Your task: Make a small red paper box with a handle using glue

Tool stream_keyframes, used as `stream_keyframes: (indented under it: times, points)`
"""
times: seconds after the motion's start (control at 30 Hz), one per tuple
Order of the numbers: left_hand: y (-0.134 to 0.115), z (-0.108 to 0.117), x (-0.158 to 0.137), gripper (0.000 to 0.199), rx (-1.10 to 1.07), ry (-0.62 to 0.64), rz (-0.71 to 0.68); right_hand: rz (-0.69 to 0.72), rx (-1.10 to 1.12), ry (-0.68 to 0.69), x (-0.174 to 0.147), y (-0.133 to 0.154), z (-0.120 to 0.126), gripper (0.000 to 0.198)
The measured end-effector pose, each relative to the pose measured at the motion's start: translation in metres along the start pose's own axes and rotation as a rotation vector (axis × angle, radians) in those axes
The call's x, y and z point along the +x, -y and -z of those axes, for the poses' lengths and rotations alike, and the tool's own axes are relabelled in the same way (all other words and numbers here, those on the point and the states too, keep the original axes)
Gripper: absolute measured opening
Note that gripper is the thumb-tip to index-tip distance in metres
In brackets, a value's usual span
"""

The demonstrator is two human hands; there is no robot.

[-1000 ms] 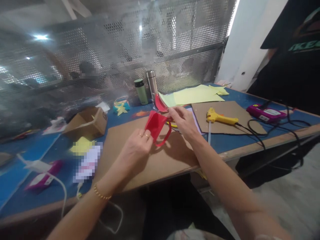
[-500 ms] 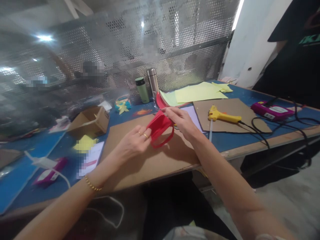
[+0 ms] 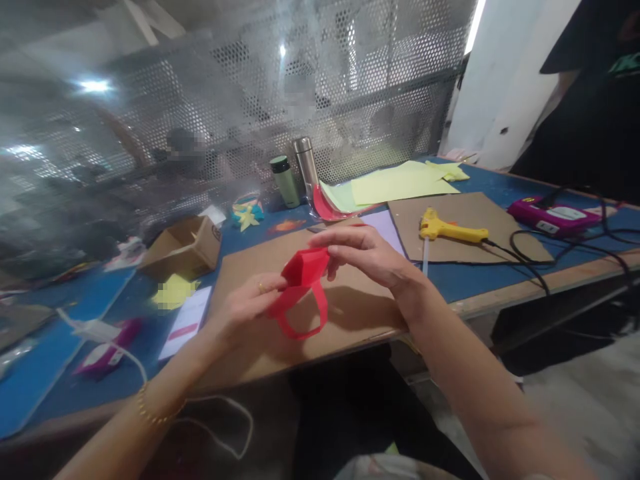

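A small red bag (image 3: 301,269) with a loop handle (image 3: 321,312) is held above the brown cardboard sheet (image 3: 250,267). Its opening faces up toward me and the handle hangs down on my side. My left hand (image 3: 254,297) pinches the bag's left edge between thumb and fingers. At the upper right corner, the thumb and curled fingers of my right hand (image 3: 365,255) grip the rim. Part of the far side is hidden behind the right fingers. A dark pointed tool (image 3: 316,230) lies on the cardboard just beyond that hand.
A yellow glue gun (image 3: 453,231) rests on a second cardboard piece (image 3: 480,207) at right, its cord trailing past a purple power strip (image 3: 553,217). Two bottles (image 3: 285,183), yellow sheets (image 3: 400,183) and an open box (image 3: 185,247) stand or lie behind. A person is at far right.
The bag has come lower and nearer to me and is turned so its opening and handle show. My left hand moved left and down; my right hand has shifted its grip.
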State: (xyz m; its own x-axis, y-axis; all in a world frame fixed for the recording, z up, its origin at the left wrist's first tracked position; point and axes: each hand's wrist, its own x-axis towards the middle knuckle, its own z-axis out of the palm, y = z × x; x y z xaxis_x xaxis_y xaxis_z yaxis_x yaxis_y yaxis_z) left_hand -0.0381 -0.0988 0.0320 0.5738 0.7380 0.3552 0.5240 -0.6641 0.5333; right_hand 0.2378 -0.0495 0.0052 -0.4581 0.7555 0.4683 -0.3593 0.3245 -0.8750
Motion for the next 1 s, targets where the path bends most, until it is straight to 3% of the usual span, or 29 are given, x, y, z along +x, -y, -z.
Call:
stream_keyframes:
  times: [0.2,0.37,0.47,0.6,0.7,0.77,0.9,1.0]
  points:
    - [0.003,0.001,0.006,0.018,0.061,0.106,-0.127,-0.037,0.069,0.067,0.0,0.001,-0.003,0.033]
    - [0.001,0.011,0.015,0.024,0.012,0.277,0.065,-0.017,-0.031,0.031,0.002,-0.003,-0.007,0.037]
    - [-0.002,0.022,0.024,0.031,-0.04,0.302,0.116,-0.005,-0.138,-0.008,0.002,-0.004,-0.008,0.038]
    - [0.0,0.03,0.031,0.042,-0.238,0.173,0.247,0.053,-0.243,-0.086,0.004,-0.009,-0.008,0.035]
    - [-0.002,0.02,0.036,0.048,-0.337,0.045,0.327,0.105,-0.314,-0.178,0.006,-0.016,-0.009,0.032]
    - [-0.008,0.008,0.04,0.051,-0.281,-0.026,0.371,0.135,-0.377,-0.233,0.006,-0.019,-0.011,0.029]
    - [-0.019,-0.016,0.051,0.036,-0.172,-0.231,0.416,0.188,-0.449,-0.262,0.006,-0.021,-0.013,0.026]
    - [-0.017,-0.024,0.057,0.025,-0.186,-0.301,0.429,0.212,-0.47,-0.258,0.006,-0.021,-0.013,0.025]
